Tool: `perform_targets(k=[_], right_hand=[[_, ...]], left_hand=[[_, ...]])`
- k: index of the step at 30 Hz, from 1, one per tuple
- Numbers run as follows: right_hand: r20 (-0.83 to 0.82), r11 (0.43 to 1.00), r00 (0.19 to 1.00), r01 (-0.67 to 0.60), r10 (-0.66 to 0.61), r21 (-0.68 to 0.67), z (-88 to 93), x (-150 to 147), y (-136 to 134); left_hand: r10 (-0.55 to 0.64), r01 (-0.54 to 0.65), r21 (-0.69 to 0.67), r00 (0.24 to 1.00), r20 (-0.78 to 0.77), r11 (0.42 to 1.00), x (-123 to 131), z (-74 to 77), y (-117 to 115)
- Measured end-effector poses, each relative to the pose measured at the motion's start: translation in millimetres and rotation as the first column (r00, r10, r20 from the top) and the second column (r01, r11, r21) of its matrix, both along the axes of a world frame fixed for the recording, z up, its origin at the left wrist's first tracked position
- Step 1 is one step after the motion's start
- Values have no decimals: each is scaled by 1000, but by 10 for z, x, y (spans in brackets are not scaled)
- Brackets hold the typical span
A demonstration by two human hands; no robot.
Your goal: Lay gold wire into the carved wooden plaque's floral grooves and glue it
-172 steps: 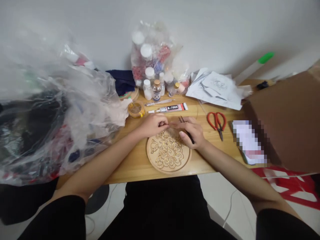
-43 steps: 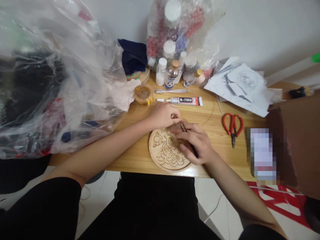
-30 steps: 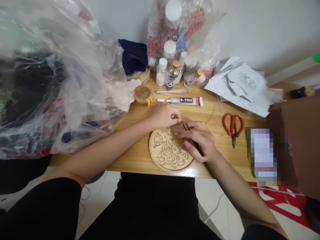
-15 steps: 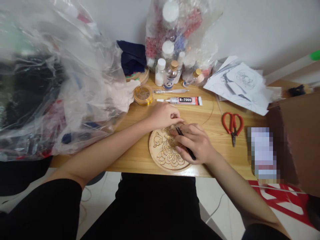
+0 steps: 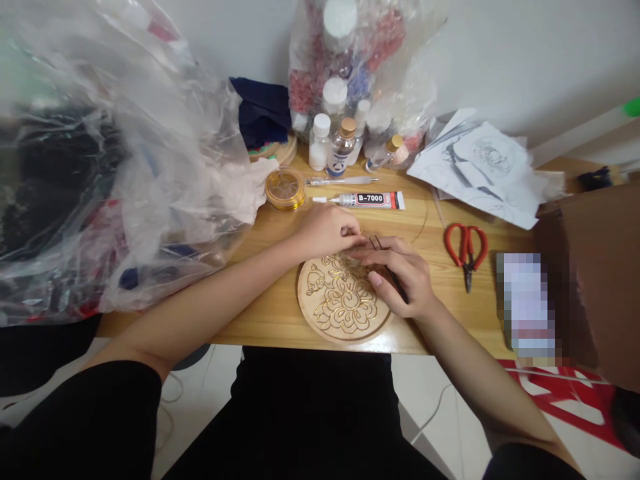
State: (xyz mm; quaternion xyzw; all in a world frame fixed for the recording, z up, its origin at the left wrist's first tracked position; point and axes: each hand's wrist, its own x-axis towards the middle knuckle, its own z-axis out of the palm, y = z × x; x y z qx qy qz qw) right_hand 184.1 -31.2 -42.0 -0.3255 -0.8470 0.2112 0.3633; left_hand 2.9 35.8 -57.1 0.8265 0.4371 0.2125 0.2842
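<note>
A round wooden board [image 5: 306, 313] lies near the table's front edge, bearing a flower and leaf design outlined in gold wire [image 5: 350, 301]. Over its far rim, my left hand [image 5: 330, 230] is closed in a pinch, a tiny bit of gold wire showing at the fingertips. My right hand [image 5: 405, 277] grips dark tweezers [image 5: 399, 283] above the board's right side. Their two thin tips rise past the index finger, close to the left fingertips. A loose thin wire [image 5: 425, 223] curves over the table beyond the right hand. The fingers hide the board's upper right part.
Behind the hands lie a glue tube [image 5: 370, 200], a pen [image 5: 343, 181] and a spool of gold wire [image 5: 285, 189]. Small bottles [image 5: 343, 148] stand farther back. Red-handled pliers [image 5: 467, 253] lie right, near a cardboard box [image 5: 600, 280]. Plastic bags [image 5: 165, 153] fill the left.
My right hand has shifted slightly right and away from me with the tweezers, turning their tips upward and uncovering more of the flower. My left hand has stayed nearly still.
</note>
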Motion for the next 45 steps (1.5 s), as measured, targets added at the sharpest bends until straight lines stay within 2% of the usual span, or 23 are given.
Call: perform_targets(k=[2,7,14,17,20,23,27,33,39,45], right_hand=[[39,999,999,-1,-1,45,-1,-5,-2],[110,987,989,-111,99,114,9,-38,-2],[185,986,977,-128,108,102,-2,-60,-27],[130,993,986,-109,101,55,4,-58,-31],[-17,997,997,-72,72,-41,17,-43,-28],[-67,999,998,8,-10,-34,18,-25,-27],[9,998,1000,-3,2,68,-3,-28,-27],[151,989,988,-38,16,144,-6,-54,-27],[297,958,955,-87,1,275,33,-80,-77],[361,944,932,-122,3,307,38,-72,-94]], left_hand=[[-8,8,2,1000,2,1000,-2,-7,3],[-9,9,16,1000,17,1000,-1,-25,10],[-33,32,35,999,8,999,-7,-8,0],[-38,38,22,999,9,999,-13,2,-1],[-36,36,-13,999,1,999,-9,10,4],[-39,39,-21,999,-3,999,0,8,11],[-33,33,1,999,9,999,2,-14,14],[-27,27,6,1000,10,1000,-7,-20,6],[-28,28,6,1000,-4,1000,-8,-6,8],[-24,24,3,1000,-7,1000,-8,5,3]])
